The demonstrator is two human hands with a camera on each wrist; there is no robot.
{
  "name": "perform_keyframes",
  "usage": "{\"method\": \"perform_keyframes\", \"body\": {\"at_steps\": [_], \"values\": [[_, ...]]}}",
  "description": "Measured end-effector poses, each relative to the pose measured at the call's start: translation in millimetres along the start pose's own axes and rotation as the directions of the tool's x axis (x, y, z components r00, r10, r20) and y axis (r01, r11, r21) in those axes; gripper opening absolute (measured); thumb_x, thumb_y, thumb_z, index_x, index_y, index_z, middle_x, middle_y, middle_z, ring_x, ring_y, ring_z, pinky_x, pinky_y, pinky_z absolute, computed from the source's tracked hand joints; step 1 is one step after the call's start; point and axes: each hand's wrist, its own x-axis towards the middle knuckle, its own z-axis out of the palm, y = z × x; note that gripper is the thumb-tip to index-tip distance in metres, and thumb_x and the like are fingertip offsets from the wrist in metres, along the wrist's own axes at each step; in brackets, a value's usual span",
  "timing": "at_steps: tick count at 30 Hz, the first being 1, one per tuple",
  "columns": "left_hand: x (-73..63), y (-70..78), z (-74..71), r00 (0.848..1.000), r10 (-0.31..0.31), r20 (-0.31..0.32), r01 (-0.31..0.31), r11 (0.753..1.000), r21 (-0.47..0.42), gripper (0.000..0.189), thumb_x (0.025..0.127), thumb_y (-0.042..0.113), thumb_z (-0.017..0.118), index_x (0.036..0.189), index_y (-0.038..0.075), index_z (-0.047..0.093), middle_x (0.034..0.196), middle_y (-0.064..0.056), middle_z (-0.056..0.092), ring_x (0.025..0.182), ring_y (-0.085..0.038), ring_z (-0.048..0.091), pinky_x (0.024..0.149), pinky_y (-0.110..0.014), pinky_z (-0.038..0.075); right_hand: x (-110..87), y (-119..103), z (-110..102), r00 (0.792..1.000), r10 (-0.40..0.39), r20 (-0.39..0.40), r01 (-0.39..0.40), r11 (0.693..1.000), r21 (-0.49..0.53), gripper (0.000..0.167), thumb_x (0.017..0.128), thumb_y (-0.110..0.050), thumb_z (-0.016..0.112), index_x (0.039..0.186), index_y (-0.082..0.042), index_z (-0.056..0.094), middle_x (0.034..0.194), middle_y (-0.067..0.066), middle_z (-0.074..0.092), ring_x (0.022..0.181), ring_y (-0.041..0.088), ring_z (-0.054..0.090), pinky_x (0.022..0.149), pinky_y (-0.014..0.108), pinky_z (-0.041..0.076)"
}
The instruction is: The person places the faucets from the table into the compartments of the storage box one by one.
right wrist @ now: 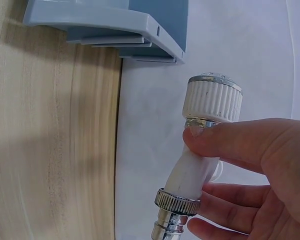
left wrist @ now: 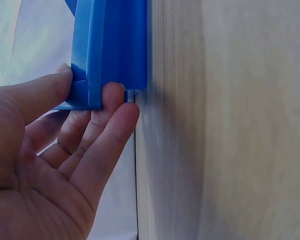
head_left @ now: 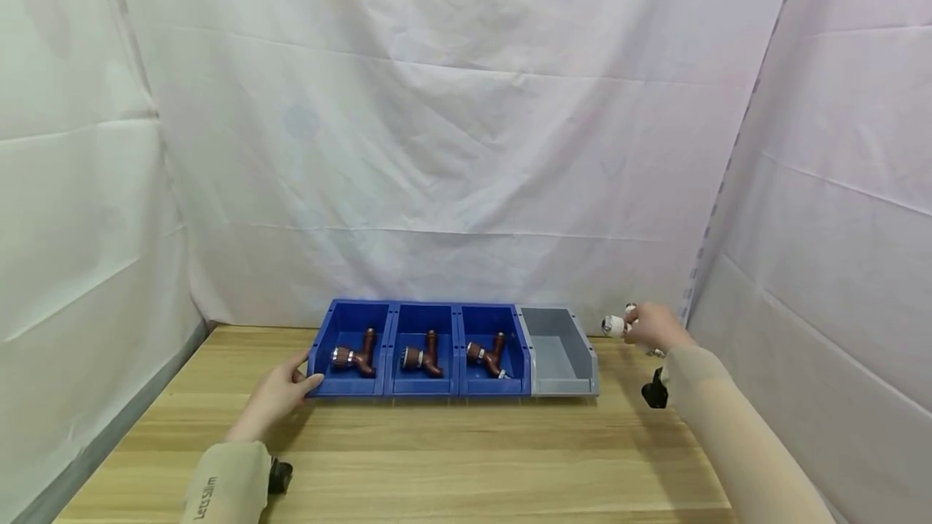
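Note:
My left hand (head_left: 275, 395) grips the front corner of the leftmost blue bin (head_left: 349, 387), at the left end of a joined row. In the left wrist view the thumb lies on one side of the bin's wall and the fingers curl on the other. My right hand (head_left: 655, 327) pinches a white tap (right wrist: 187, 175) with a ribbed round knob and a chromed threaded spout, held up to the right of the grey bin (head_left: 565, 387). Brown taps lie singly in the three blue bins: left (head_left: 362, 358), middle (head_left: 431, 358) and right (head_left: 492, 358).
The row of bins stands on a wood-grain table (head_left: 437, 459) near its back edge. White cloth (head_left: 437, 144) hangs behind and on both sides. A black strap device (head_left: 280, 476) sits at the left wrist, another (head_left: 655, 391) at the right.

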Motion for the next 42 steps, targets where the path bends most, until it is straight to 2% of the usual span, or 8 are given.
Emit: {"method": "perform_keyframes", "body": {"at_steps": [10, 18, 42], "values": [[-1.3, 0.5, 0.2, 1.000, -0.007, 0.000, 0.007, 1.000, -0.003, 0.062, 0.095, 0.013, 0.061, 0.144, -0.012, 0.032, 0.071, -0.008, 0.055, 0.057, -0.023, 0.055, 0.049, -0.032, 0.043, 3.9, -1, 0, 1.000, -0.015, 0.001, 0.015, 1.000, -0.024, 0.028, 0.077, -0.008, 0.071, 0.103, 0.000, 0.073, 0.109, 0.022, 0.066, 0.077, 0.025, 0.057, 0.063, 0.038, 0.047], [-0.4, 0.1, 0.8, 1.000, -0.010, -0.005, 0.010, 1.000, 0.014, 0.063, 0.095, 0.015, 0.061, 0.144, -0.012, 0.033, 0.068, -0.006, 0.054, 0.055, -0.020, 0.053, 0.049, -0.031, 0.042, 5.2, -5, 1, 1.000, -0.023, 0.015, 0.023, 0.999, -0.025, 0.029, 0.078, -0.009, 0.071, 0.106, 0.001, 0.072, 0.112, 0.025, 0.064, 0.079, 0.026, 0.060, 0.063, 0.039, 0.050], [2.1, -2.9, 1.9, 1.000, -0.025, -0.003, 0.025, 1.000, -0.001, 0.063, 0.095, 0.014, 0.061, 0.144, -0.012, 0.033, 0.067, -0.007, 0.054, 0.055, -0.020, 0.053, 0.049, -0.031, 0.042, 4.4, -14, 1, 0.999, -0.021, 0.027, 0.020, 1.000, 0.011, 0.024, 0.080, -0.005, 0.068, 0.102, 0.004, 0.071, 0.104, 0.024, 0.065, 0.073, 0.022, 0.061, 0.060, 0.035, 0.051]]}}
